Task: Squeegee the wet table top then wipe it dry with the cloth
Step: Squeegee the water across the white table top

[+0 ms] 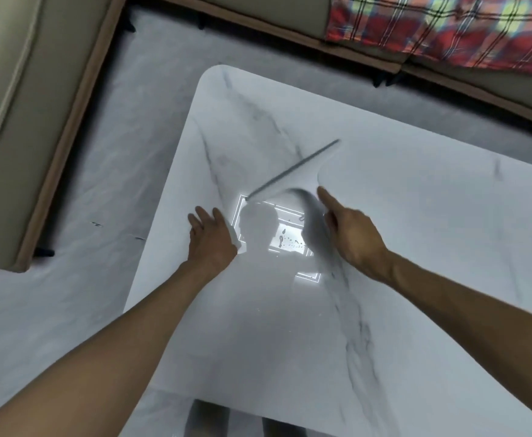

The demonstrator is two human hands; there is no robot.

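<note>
The squeegee step looks to be under way. The right hand [353, 238] grips the blurred grey handle of the squeegee [302, 184], forefinger stretched along it. The blade [293, 168] lies slantwise on the table [416, 247], near the far left corner. The left hand [209, 238] rests at the table's left edge with fingers fairly straight, pressing what seems to be the white cloth [234, 236]; only a corner of it shows. Drops of water [290, 242] glint in the reflected light between the hands, on the near side of the blade. Next, probably, the blade needs a steady, even pull across those drops toward an edge, keeping full contact. Wiping dry comes afterwards.
</note>
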